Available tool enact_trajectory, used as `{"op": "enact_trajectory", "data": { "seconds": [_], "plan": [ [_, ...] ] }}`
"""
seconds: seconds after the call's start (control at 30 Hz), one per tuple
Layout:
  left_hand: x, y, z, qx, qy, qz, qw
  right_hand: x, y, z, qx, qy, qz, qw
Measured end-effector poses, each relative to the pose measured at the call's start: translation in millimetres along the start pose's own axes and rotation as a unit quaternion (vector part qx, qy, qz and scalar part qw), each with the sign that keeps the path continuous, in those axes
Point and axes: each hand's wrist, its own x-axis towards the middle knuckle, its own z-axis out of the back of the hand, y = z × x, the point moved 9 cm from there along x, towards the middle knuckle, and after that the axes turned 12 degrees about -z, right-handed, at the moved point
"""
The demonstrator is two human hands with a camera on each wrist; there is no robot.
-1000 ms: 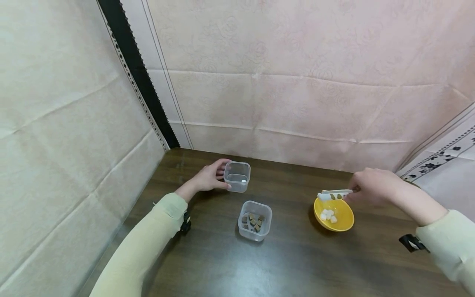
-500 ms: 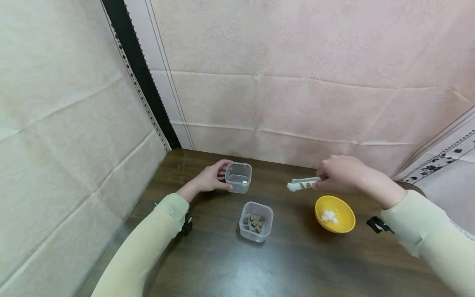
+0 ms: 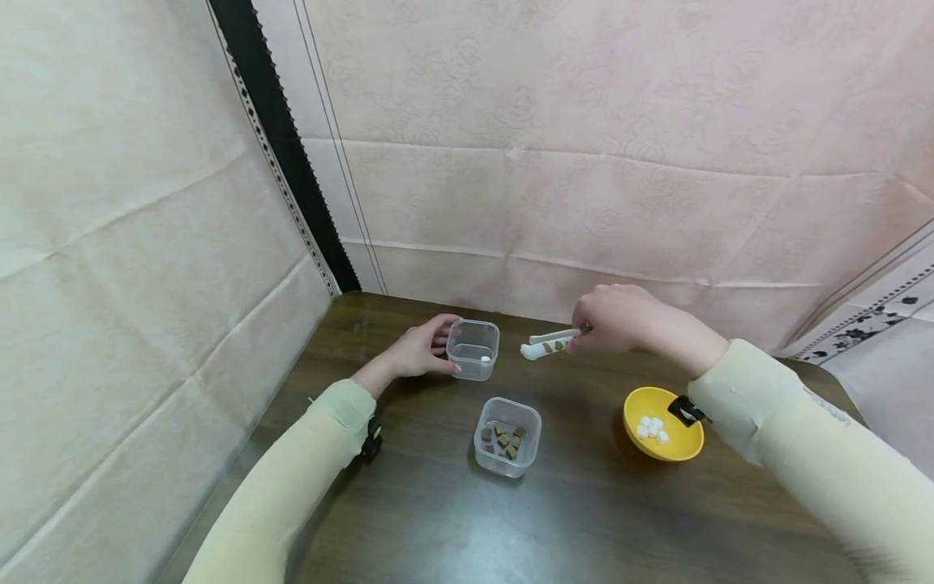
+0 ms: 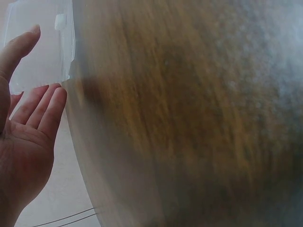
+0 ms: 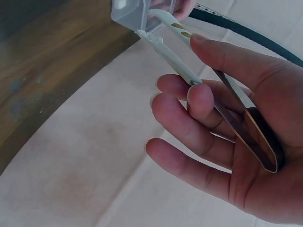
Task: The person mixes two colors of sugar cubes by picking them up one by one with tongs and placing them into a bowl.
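Note:
My left hand (image 3: 443, 345) cups a small clear container (image 3: 473, 349) near the back of the dark wooden table (image 3: 584, 519). Thumb and fingers lie on opposite sides of it. One white cube (image 3: 484, 358) lies inside. The left wrist view shows this left hand (image 4: 45, 64) against the container (image 4: 42, 47). My right hand (image 3: 584, 331) grips white-tipped tongs (image 3: 550, 342) just right of the container, tips close together. I cannot tell whether they hold a cube. In the right wrist view the right hand (image 5: 196, 64) squeezes the tongs (image 5: 175, 59).
A second clear container (image 3: 507, 436) holding several brown cubes stands nearer me at mid table. A yellow bowl (image 3: 679, 448) with a few white cubes (image 3: 651, 427) sits at the right. Cloth-covered walls close off the left and back.
My right hand has carried the tongs from the yellow bowl leftward and farther back to beside the clear container. The left hand has stayed on the container.

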Motion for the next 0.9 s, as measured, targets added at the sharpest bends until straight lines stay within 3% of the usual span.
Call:
{"op": "enact_trajectory", "data": {
  "seconds": [0.63, 0.9],
  "plan": [
    [0.1, -2.0, 0.6, 0.011, 0.000, 0.011, 0.9999, 48, 39, 1, -0.040, -0.019, 0.022, 0.999],
    [-1.1, -3.3, 0.0, 0.013, -0.001, 0.010, 0.9999, 68, 49, -6, -0.061, 0.006, 0.003, 0.998]
  ]
}}
